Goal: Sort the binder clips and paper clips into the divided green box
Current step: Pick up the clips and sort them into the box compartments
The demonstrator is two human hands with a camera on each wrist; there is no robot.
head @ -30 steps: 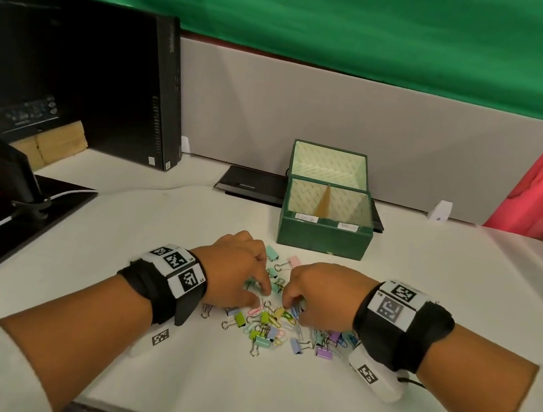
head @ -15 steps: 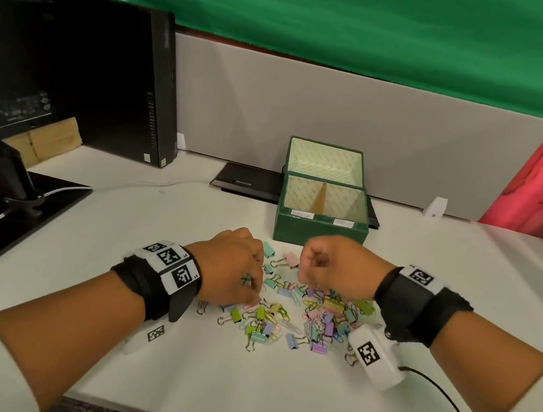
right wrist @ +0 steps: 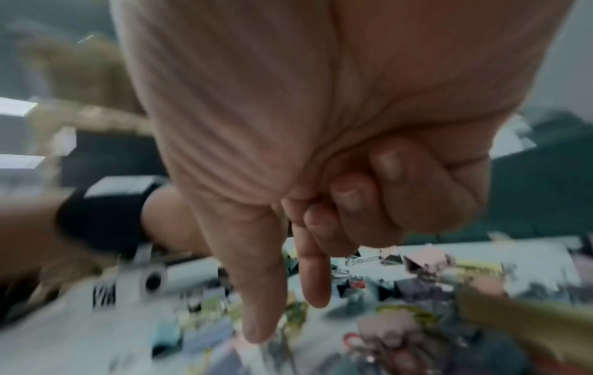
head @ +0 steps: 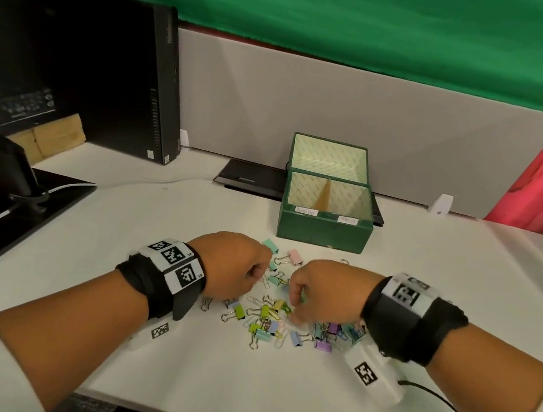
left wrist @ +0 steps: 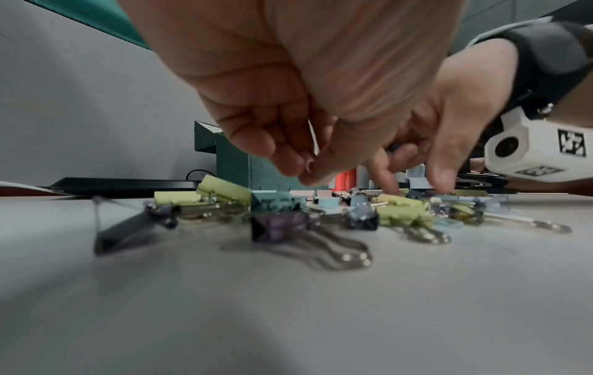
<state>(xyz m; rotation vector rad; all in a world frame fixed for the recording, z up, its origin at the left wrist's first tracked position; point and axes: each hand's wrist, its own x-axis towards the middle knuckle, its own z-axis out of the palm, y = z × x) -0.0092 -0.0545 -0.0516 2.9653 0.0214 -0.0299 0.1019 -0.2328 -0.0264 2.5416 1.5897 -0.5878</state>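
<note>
Pastel binder clips and paper clips lie in a loose pile (head: 265,319) (left wrist: 320,210) (right wrist: 401,286) on the white table. The divided green box (head: 323,235) (left wrist: 273,172) stands open just behind it, both compartments looking empty. My left hand (head: 256,274) (left wrist: 301,170) hovers over the pile's left side, fingertips curled against the thumb; what they pinch is hidden. My right hand (head: 295,312) (right wrist: 285,312) (left wrist: 414,185) points thumb and forefinger down onto the pile. Its other fingers are curled, with something small and dark among them.
A black computer tower (head: 134,84) and a black monitor base (head: 23,194) stand at the left. A flat black device (head: 249,178) lies behind the box, against the grey partition. A small white object (head: 441,204) sits at the back right. A black cable (head: 444,401) trails near the front edge.
Half a second ago my right hand was lifted off the pile as a fist; it has come back down onto the clips. My left hand has stayed at the pile's left side.
</note>
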